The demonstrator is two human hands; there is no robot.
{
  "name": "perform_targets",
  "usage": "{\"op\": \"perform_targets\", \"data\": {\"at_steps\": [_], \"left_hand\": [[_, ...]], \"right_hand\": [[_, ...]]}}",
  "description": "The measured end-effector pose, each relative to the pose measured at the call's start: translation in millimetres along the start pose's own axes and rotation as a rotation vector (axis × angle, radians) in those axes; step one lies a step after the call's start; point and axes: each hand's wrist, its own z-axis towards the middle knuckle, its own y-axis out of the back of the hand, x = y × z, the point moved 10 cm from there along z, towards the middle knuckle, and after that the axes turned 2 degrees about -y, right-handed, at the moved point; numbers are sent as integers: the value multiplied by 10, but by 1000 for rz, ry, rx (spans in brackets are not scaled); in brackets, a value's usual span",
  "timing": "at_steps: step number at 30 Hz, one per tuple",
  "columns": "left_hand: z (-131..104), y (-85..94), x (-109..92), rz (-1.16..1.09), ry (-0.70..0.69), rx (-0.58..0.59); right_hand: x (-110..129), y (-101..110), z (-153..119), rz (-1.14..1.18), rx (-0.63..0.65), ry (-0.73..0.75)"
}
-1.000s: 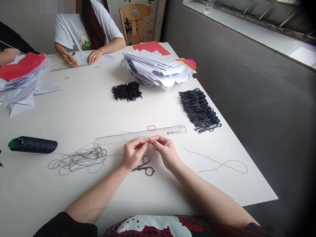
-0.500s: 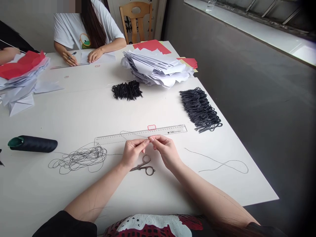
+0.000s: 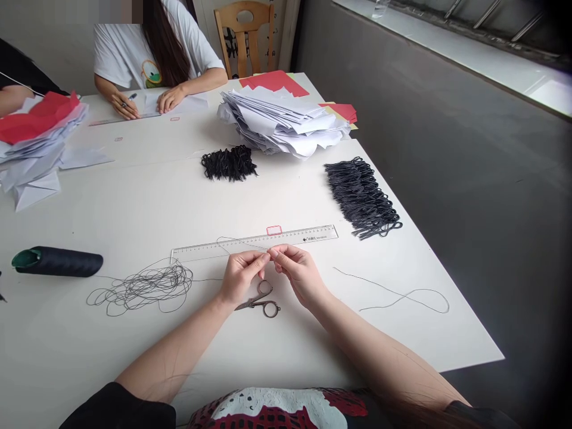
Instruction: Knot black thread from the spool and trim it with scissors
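My left hand and my right hand meet fingertip to fingertip over the table, both pinching a thin dark thread. The tips hide the exact spot where it is held. Part of this thread loops over a clear ruler just beyond my hands. Below my fingers lie small metal scissors, blades partly behind my left hand. To the left a loose tangle of thread runs to a dark spool lying on its side. A separate cut thread rests in a loop on the right.
Farther back on the white table lie a small bundle of black loops, a larger bundle near the right edge, and a white paper stack. Across the table, a person holds a pen. Red and white papers sit at left.
The whole view has shifted very slightly. My hands keep the same pinch on the thread, and nothing on the table has visibly moved.
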Motion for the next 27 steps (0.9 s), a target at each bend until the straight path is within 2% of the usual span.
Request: {"op": "perform_targets", "data": {"at_steps": [4,7,13,16,19,22,25,27], "left_hand": [[-6,-52,74,-98,58,-40],[-9,-102,58,-112,61,-55],[-28,-122,-148,52,-73,-13],[-19,-142,-166,119,-98,49],[14,-155,-94,2,-46,87],[39,-153,16,-169,53,67],[32,-137,115,-207,154,21],[26,-118,116,-190,166,-5]], "right_hand": [[-23,35,1,40,-54,7],[-36,54,2,59,-78,22],[-36,77,-7,92,-99,21],[-5,99,-23,99,-126,27],[85,60,-45,54,-107,92],[119,11,-56,10,-83,120],[84,42,-51,-8,-114,100],[62,76,-44,-5,-135,93]]}}
